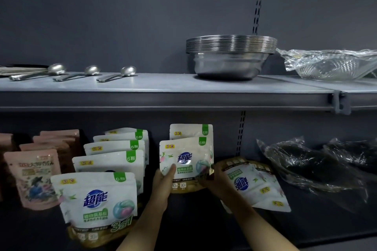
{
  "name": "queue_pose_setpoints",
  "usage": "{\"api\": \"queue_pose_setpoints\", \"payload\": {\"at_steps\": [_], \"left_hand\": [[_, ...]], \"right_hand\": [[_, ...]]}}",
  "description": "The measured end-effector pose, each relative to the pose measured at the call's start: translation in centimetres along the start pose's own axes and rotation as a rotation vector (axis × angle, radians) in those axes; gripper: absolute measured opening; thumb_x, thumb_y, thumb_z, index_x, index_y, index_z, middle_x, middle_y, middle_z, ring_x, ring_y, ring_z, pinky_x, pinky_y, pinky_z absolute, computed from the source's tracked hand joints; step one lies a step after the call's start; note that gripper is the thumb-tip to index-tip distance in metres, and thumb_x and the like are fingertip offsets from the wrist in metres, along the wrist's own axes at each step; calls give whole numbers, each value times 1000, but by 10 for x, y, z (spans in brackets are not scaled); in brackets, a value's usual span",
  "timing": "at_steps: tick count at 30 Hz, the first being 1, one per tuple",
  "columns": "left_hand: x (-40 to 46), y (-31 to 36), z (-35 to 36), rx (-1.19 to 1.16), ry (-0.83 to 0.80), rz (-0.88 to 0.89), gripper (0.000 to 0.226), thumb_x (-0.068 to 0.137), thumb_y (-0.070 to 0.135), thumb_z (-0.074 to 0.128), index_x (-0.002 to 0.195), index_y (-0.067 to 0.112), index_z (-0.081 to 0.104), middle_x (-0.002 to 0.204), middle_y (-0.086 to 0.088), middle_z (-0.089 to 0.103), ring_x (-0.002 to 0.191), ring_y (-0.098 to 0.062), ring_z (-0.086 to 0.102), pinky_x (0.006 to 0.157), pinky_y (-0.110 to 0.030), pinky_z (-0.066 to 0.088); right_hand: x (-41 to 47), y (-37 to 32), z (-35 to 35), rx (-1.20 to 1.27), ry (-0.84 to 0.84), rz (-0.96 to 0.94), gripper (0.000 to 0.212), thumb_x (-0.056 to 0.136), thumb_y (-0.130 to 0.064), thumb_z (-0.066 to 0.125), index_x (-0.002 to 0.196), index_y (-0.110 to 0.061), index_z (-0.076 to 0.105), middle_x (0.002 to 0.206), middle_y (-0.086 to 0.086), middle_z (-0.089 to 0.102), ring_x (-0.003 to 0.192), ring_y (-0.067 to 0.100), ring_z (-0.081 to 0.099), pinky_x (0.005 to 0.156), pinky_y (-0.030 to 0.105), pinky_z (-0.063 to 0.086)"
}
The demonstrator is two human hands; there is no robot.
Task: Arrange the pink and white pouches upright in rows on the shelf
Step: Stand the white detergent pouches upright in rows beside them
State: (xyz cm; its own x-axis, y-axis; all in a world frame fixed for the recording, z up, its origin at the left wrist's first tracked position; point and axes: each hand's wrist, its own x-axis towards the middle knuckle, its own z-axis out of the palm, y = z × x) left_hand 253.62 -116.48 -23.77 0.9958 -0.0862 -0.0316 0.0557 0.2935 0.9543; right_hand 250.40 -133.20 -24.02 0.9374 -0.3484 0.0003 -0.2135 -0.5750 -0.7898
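Observation:
On the lower shelf (200, 228) a white pouch (186, 159) stands upright, held between my left hand (163, 181) on its left edge and my right hand (216, 179) on its lower right corner. A second white pouch (190, 131) stands right behind it. To the left a row of several white pouches (98, 197) runs front to back. Farther left stand rows of pink pouches (32, 177). Just right of my right hand, white pouches (257, 187) lie flat and turned around.
Dark items in clear plastic bags (312, 167) lie at the right of the lower shelf. The upper shelf (163, 96) carries three metal spoons (116, 76), a stack of steel bowls (230, 55) and a wrapped glass dish (330, 65).

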Motion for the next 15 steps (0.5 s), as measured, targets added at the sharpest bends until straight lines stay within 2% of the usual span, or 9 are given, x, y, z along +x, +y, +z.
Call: {"api": "queue_pose_setpoints", "payload": {"at_steps": [2,4,7,10,13,15], "left_hand": [[2,0,3,15,-15,16,23,90,21,60,112,15,59,94,-3,71,77,-12,69,54,-21,55],[4,-1,7,24,-21,17,25,89,22,61,112,15,60,95,-3,71,79,-13,69,53,-20,55],[5,-5,11,51,-35,9,25,87,24,63,111,16,62,96,-2,71,85,-16,69,61,-24,56],[5,-7,17,95,-47,33,26,86,20,65,112,15,62,100,-3,71,88,-14,67,65,-22,55],[4,-9,22,131,-59,46,25,86,13,64,111,14,61,97,0,69,85,-10,65,59,-14,53],[6,-13,22,184,-42,35,27,84,16,67,111,13,60,101,-2,69,88,-13,65,67,-19,55]], "right_hand": [[1,2,-2,-41,-17,-15,44,76,-35,70,113,-16,60,109,4,67,100,21,64,89,40,54],[-3,-1,-6,-70,-12,-23,34,81,-30,67,111,-16,62,107,4,68,98,20,64,86,38,54],[-3,2,-11,-64,1,-26,38,84,-28,63,118,-11,58,113,7,65,105,25,61,85,32,50],[-6,2,-17,-76,11,-16,42,87,-25,60,125,-7,53,121,12,62,113,29,57,87,29,45],[-9,5,-21,-108,26,-3,41,86,-28,57,123,-9,54,121,13,62,112,30,57,91,34,48],[-9,7,-22,-117,20,16,42,85,-30,58,121,-10,55,118,13,64,108,29,59,85,31,48]]}}
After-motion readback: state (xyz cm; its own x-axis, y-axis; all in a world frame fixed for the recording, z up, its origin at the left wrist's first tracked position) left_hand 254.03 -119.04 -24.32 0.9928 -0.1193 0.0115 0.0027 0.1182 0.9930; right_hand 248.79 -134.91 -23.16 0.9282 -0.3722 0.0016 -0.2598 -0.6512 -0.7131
